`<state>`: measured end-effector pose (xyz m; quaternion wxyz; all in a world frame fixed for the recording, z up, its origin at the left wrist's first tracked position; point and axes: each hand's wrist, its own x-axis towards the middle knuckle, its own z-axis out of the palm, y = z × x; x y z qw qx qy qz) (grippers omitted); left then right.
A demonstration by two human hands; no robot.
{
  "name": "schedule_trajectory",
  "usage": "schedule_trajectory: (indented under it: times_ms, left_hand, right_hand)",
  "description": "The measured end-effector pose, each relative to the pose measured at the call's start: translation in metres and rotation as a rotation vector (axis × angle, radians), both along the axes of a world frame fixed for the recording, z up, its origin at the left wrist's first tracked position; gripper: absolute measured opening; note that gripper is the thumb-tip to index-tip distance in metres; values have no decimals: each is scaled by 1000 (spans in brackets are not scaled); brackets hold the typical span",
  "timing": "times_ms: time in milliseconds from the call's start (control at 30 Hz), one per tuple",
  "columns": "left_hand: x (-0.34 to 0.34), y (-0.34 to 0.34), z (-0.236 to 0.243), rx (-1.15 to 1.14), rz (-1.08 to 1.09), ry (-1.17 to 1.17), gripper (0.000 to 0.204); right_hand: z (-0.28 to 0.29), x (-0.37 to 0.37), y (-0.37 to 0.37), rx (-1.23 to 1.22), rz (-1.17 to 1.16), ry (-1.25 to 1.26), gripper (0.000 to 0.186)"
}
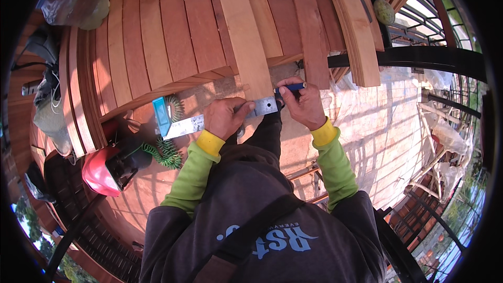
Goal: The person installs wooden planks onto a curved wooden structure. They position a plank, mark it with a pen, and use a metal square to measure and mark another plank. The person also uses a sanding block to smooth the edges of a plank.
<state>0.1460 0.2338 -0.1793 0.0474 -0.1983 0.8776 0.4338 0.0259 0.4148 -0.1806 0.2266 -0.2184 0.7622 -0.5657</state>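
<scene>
A carpenter's square with a bare metal blade (183,128) and a light-blue stock (161,115) lies across the end of a pale wooden plank (249,47). My left hand (224,117) grips the blade near its middle, thumb on top, with the stock out to the left. To the right of the blade's end, my right hand (306,107) pinches a dark-blue pen or marker (292,87). That pen lies roughly level, beside the plank's right edge. Whether its tip touches the wood I cannot make out.
Reddish deck boards (173,31) run away ahead, with stacked planks (350,31) overhanging at the right. A green coiled air hose (168,153) and a red rounded object (100,172) are at left. A clear plastic container (76,8) stands far left. A black rail (419,57) crosses at right.
</scene>
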Motion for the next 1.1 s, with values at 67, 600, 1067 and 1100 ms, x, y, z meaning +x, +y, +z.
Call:
schedule_trajectory:
  times_ms: [67,600,1067,1100]
  left_hand:
    - [-1,0,0,-6,-2,7,26]
    - [1,0,-2,-7,2,26,26]
    - [-1,0,-1,-8,-4,16,26]
    - [0,-1,-2,-8,-4,19,27]
  right_hand:
    - [0,-1,1,18,10,46,10]
    - [-4,2,0,-23,54,71,7]
    - [0,0,-2,28,79,96,7]
    - [1,0,-2,33,82,99,7]
